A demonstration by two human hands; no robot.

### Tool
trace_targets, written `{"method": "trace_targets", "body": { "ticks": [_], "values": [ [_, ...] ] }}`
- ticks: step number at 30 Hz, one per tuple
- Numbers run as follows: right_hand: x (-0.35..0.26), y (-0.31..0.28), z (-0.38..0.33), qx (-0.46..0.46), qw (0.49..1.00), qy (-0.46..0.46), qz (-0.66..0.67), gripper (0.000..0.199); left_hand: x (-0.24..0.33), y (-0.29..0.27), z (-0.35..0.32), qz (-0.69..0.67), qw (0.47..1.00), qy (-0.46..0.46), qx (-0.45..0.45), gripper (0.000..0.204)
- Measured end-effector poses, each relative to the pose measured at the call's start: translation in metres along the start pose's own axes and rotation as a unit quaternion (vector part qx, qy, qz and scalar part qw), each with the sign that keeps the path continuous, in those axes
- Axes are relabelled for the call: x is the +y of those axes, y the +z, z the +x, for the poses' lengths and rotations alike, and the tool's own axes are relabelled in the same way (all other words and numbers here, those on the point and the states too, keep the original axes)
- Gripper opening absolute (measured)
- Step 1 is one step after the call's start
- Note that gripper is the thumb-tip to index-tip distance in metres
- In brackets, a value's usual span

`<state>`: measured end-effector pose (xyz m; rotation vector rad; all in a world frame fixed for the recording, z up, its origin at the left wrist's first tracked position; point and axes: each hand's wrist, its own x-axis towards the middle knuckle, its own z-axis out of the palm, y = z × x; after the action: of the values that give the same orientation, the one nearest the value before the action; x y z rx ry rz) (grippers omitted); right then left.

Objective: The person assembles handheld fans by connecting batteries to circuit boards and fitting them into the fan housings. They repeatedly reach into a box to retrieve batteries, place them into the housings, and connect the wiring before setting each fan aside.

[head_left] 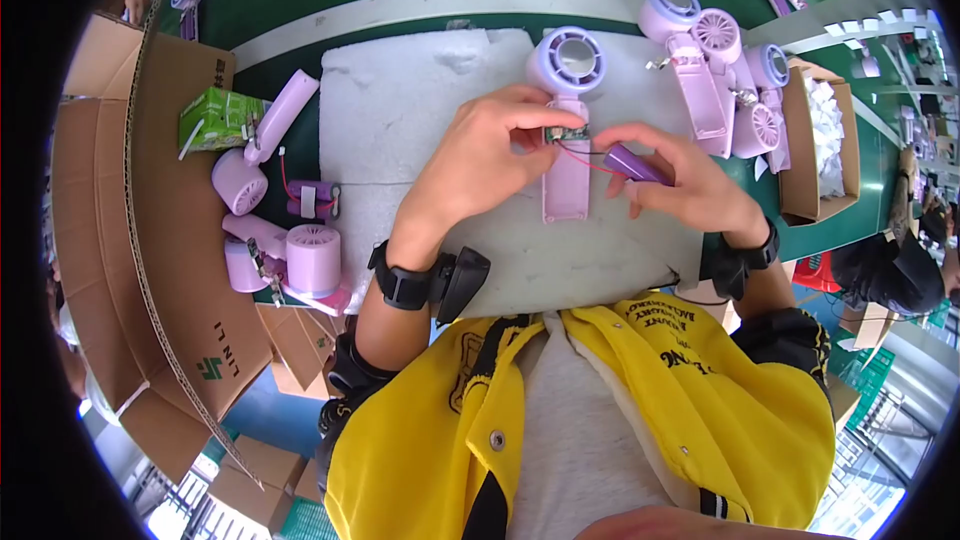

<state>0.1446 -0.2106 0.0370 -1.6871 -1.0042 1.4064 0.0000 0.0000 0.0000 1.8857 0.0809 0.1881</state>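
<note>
The open pink fan handle [566, 195] lies on the white foam pad [370, 130], its long axis running from the fan head [568, 62] toward the person. The left hand [480, 150] pinches the green circuit board [570, 133] over the handle's upper part. The right hand [690, 180], the nearer one to the purple battery [640, 166], grips that cell with its fingers. The battery sits right of the handle, outside it, its axis slanting down-right across the handle's line; a red wire [588, 161] spans the gap.

Circuit board [570, 133] in left fingers [535, 117], purple battery [638, 166] in right fingers [635, 134]
</note>
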Motion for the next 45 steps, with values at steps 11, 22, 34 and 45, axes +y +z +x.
{"method": "trace_targets", "body": {
  "ticks": [11,22,34,45],
  "values": [
    [0.002,0.038,-0.002,0.346,0.872,-0.060,-0.341,0.025,-0.003,0.004,-0.003,-0.067,0.994,-0.053,0.072,0.036],
    [0.009,0.039,0.001,0.281,0.789,-0.169,-0.519,0.011,-0.005,0.003,-0.003,-0.057,0.995,-0.070,0.037,0.037],
    [0.004,0.033,0.004,0.251,0.767,-0.139,-0.574,0.012,-0.007,0.011,0.002,-0.080,0.993,-0.058,0.069,0.034],
    [0.008,0.033,0.000,0.316,0.814,-0.186,-0.450,0.018,-0.001,0.005,0.002,-0.072,0.993,-0.090,0.035,0.036]
  ]
}}
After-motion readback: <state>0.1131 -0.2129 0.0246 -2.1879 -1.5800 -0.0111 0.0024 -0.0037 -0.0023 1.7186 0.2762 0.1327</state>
